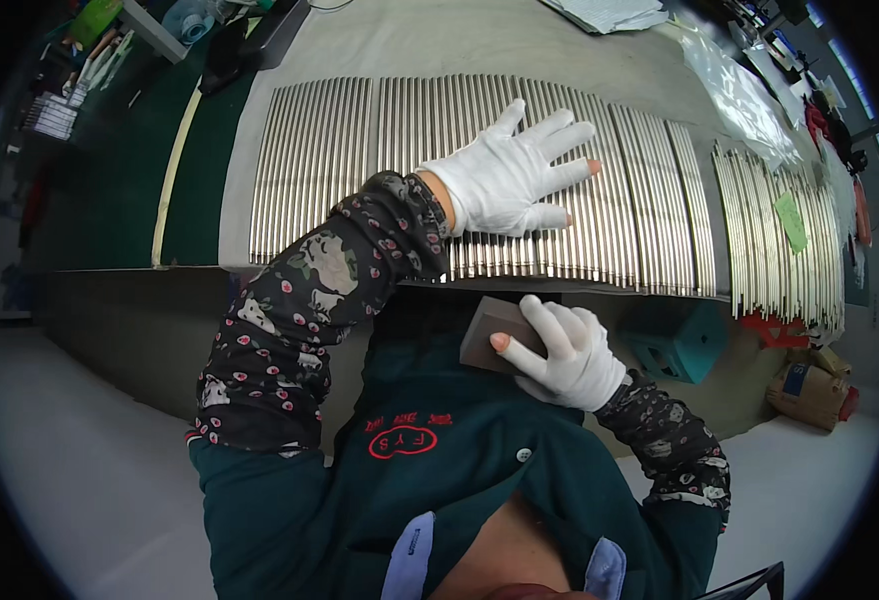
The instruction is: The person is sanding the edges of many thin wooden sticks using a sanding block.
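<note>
Left hand (514,180) rests, spread wide, on rods (429,120) at 1 o'clock.
Right hand (574,355), at 4 o'clock, grips a block (481,335) near the table (399,45).

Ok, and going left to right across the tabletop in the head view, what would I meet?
Long pale yellow strip → leftmost group of thin silvery metal rods → left hand in a white glove → rightmost bundle of thin silvery metal rods.
</note>
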